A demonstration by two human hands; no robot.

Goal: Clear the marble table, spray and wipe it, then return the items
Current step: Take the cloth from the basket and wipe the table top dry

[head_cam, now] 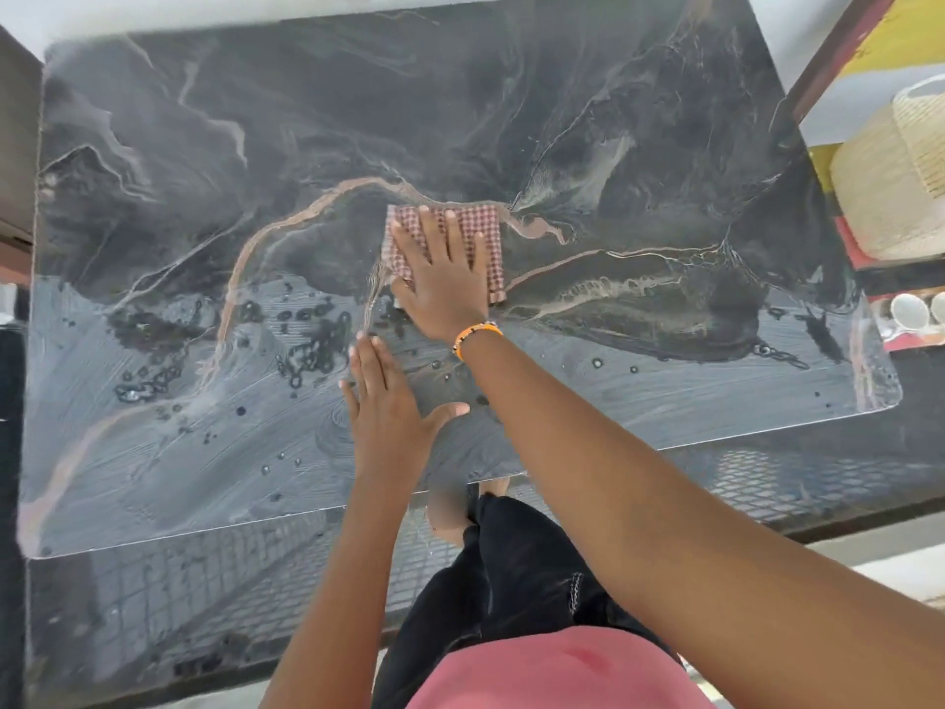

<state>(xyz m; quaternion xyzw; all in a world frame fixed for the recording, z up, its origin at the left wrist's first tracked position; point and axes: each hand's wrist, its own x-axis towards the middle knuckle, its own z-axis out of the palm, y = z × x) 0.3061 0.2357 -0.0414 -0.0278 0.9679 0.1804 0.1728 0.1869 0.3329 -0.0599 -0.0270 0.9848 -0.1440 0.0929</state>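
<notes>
The dark marble table point(204, 145) fills the view, with nothing on it but a folded red-and-white checked cloth point(490, 232) near its middle. My right hand point(444, 278) lies flat on the cloth, fingers spread, pressing it to the surface. My left hand point(388, 406) rests flat on the wet marble just nearer to me, fingers apart, holding nothing. The near half of the table point(179, 452) shows wet streaks and droplets; the far half looks drier.
A woven basket point(890, 191) and small white cups point(915, 312) sit on a surface to the right of the table. A dark rug point(179, 596) lies under the table's near edge. A dark piece of furniture point(15, 145) borders the left side.
</notes>
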